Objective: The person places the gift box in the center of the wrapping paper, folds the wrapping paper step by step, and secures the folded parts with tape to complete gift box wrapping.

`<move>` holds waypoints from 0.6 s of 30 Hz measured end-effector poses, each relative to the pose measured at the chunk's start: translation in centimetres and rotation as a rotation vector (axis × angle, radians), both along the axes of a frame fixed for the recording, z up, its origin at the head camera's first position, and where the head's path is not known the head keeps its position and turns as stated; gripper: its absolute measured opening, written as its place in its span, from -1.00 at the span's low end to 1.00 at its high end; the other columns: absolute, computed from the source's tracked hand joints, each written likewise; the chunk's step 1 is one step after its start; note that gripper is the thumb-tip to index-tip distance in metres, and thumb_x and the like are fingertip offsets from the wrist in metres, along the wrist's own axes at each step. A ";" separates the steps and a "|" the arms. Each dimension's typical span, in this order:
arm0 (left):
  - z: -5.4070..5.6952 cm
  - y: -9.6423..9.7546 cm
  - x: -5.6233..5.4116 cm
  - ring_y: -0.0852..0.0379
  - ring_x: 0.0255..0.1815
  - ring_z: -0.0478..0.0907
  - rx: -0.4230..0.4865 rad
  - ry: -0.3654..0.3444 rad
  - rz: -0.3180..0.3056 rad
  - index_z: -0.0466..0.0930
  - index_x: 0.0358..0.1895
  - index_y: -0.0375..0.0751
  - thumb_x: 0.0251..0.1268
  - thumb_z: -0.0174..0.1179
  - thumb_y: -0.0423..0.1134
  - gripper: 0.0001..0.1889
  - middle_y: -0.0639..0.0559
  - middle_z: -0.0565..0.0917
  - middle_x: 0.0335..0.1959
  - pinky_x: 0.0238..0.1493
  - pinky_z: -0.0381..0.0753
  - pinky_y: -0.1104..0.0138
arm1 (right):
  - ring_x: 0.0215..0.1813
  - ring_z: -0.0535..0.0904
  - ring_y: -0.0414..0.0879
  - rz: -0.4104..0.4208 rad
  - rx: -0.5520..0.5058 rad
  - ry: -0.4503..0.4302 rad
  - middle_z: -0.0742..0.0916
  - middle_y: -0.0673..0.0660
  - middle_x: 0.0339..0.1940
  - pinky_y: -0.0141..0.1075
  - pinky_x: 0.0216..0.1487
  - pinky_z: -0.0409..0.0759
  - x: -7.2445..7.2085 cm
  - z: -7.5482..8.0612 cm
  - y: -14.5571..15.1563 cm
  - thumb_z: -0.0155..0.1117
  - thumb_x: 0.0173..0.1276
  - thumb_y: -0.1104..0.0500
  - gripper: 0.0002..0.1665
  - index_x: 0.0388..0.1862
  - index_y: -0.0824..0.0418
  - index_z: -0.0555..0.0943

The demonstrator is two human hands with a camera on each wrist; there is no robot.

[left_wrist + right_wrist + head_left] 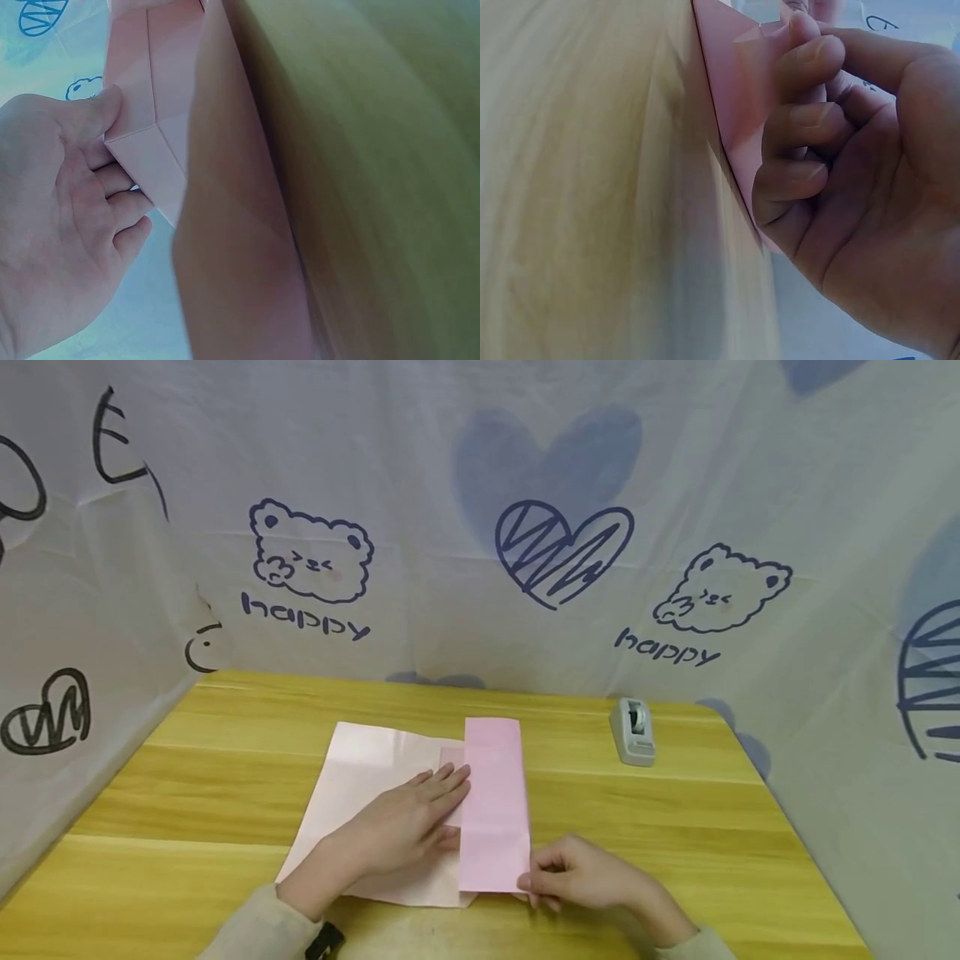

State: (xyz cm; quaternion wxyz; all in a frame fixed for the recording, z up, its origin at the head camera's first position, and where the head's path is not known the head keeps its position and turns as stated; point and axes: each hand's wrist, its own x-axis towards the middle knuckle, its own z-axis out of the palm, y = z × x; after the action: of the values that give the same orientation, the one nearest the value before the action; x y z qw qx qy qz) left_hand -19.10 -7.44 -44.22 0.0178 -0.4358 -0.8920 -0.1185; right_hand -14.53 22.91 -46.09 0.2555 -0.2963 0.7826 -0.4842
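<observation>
A large pale pink sheet of paper lies on the table, with a brighter pink folded strip along its right side. My left hand rests on the paper, fingers extended to the strip's left edge. Creases and a folded corner of the paper show beside the left thumb in the left wrist view. My right hand pinches the strip's lower right corner between thumb and fingers. In the right wrist view, the other fingers curl beside the paper.
A grey-white tape dispenser stands on the wood-grain table, back right of the paper. Behind and beside the table hangs a white cloth printed with hearts and bears. A black band shows at the left cuff.
</observation>
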 end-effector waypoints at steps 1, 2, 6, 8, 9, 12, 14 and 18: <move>0.0 0.0 0.0 -0.18 0.64 0.15 0.001 0.000 0.000 0.27 0.57 -0.35 0.61 0.11 -0.07 -0.36 -0.19 0.22 0.64 0.60 0.21 -0.04 | -0.58 0.48 -0.36 -0.011 0.013 0.013 0.61 -0.09 -0.65 -0.55 -0.54 0.39 0.1 0.1 0.0 0.33 0.52 0.10 -0.66 -0.45 0.26 0.68; 0.0 0.0 -0.1 -0.18 0.64 0.16 0.002 0.002 -0.001 0.28 0.57 -0.35 0.61 0.12 -0.07 -0.36 -0.19 0.23 0.63 0.60 0.21 -0.04 | -0.57 0.46 -0.37 -0.025 0.030 0.032 0.60 -0.12 -0.64 -0.55 -0.54 0.39 0.2 0.2 0.0 0.38 0.48 0.07 -0.66 -0.46 0.23 0.66; -0.1 0.0 -0.2 -0.18 0.64 0.16 0.003 0.005 -0.006 0.28 0.57 -0.35 0.61 0.12 -0.08 -0.37 -0.19 0.23 0.63 0.60 0.21 -0.04 | -0.57 0.37 -0.42 -0.124 0.144 0.186 0.52 -0.21 -0.64 -0.54 -0.55 0.32 1.0 0.4 -0.1 0.61 0.23 -0.10 -0.58 -0.50 0.08 0.57; -0.1 0.1 -0.3 -0.17 0.64 0.16 0.001 0.005 -0.007 0.28 0.57 -0.34 0.62 0.11 -0.08 -0.37 -0.18 0.23 0.64 0.61 0.20 -0.03 | -0.58 0.34 -0.42 -0.192 0.218 0.276 0.49 -0.23 -0.64 -0.52 -0.56 0.30 1.7 0.2 -0.3 0.62 0.17 -0.20 -0.53 -0.47 0.03 0.54; -0.1 0.1 -0.4 -0.17 0.64 0.15 -0.001 0.005 -0.008 0.27 0.57 -0.34 0.62 0.10 -0.08 -0.37 -0.18 0.22 0.64 0.61 0.20 -0.03 | -0.58 0.34 -0.42 -0.224 0.257 0.312 0.48 -0.24 -0.64 -0.51 -0.57 0.29 2.0 0.1 -0.5 0.61 0.17 -0.24 -0.52 -0.42 0.01 0.54; -0.2 0.1 -0.4 -0.17 0.64 0.15 -0.009 0.003 -0.007 0.27 0.58 -0.34 0.63 0.09 -0.07 -0.37 -0.18 0.22 0.64 0.61 0.19 -0.02 | -0.58 0.35 -0.39 -0.284 0.371 0.386 0.50 -0.23 -0.58 -0.48 -0.57 0.32 2.9 -0.3 -0.9 0.50 0.20 -0.39 -0.41 -0.15 0.00 0.53; -0.1 0.1 -0.3 -0.17 0.64 0.14 -0.015 0.000 -0.006 0.26 0.58 -0.34 0.63 0.09 -0.07 -0.37 -0.19 0.22 0.64 0.61 0.19 -0.02 | -0.58 0.37 -0.37 -0.303 0.420 0.389 0.52 -0.21 -0.53 -0.45 -0.58 0.35 3.4 -0.5 -1.2 0.42 0.24 -0.45 -0.26 0.10 0.03 0.47; -0.1 0.1 -0.3 -0.18 0.64 0.15 -0.020 0.009 -0.007 0.26 0.58 -0.34 0.63 0.09 -0.09 -0.37 -0.20 0.22 0.64 0.61 0.19 -0.03 | -0.56 0.38 -0.38 -0.354 0.461 0.418 0.51 -0.21 -0.48 -0.42 -0.56 0.38 4.2 -0.7 -1.7 0.30 0.41 -0.38 -0.21 0.32 0.11 0.35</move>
State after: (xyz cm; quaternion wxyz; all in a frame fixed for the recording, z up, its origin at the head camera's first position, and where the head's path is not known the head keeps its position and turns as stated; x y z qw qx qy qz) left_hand -19.45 -7.39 -44.31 0.0169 -0.4396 -0.8915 -0.1078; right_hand -10.38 21.24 -46.79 0.0623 -0.1833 0.9459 -0.2604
